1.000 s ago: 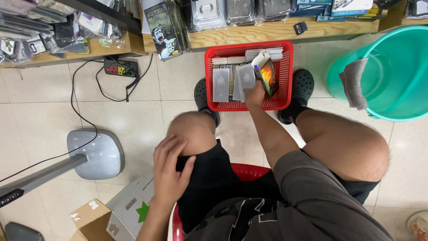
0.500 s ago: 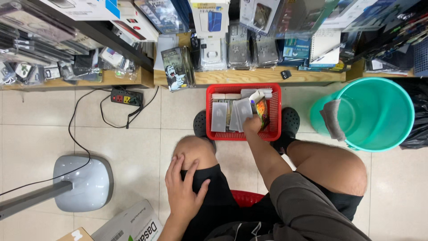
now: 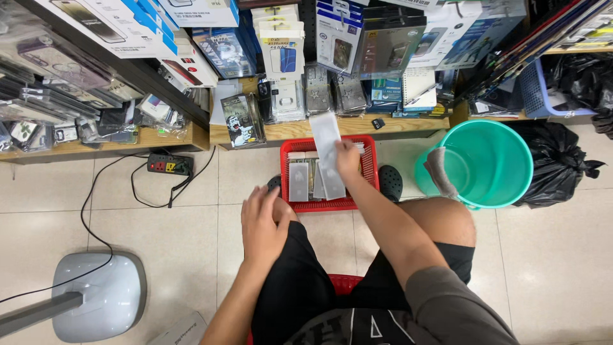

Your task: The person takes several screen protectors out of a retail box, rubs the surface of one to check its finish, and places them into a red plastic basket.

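Note:
My right hand (image 3: 348, 160) is over a red plastic basket (image 3: 370, 167) on the floor and holds a long clear flat packet (image 3: 325, 137) lifted above it. More flat grey packets (image 3: 299, 181) lie in the basket. My left hand (image 3: 263, 225) rests flat on my left knee, fingers spread, holding nothing. I sit on a red stool (image 3: 343, 282) with my feet in dark clogs (image 3: 390, 180) on either side of the basket.
A low wooden shelf (image 3: 300, 130) crowded with boxed and bagged phone accessories runs along the back. A teal bucket (image 3: 488, 163) with a grey cloth on its rim stands at the right, beside black bags (image 3: 554, 165). A power strip (image 3: 170, 165) and a grey fan base (image 3: 97, 296) are at the left.
My right hand has swapped a small dark packet for a long clear one and lifted it above the basket. The view has tilted up toward the shelf. My left hand stays on the knee.

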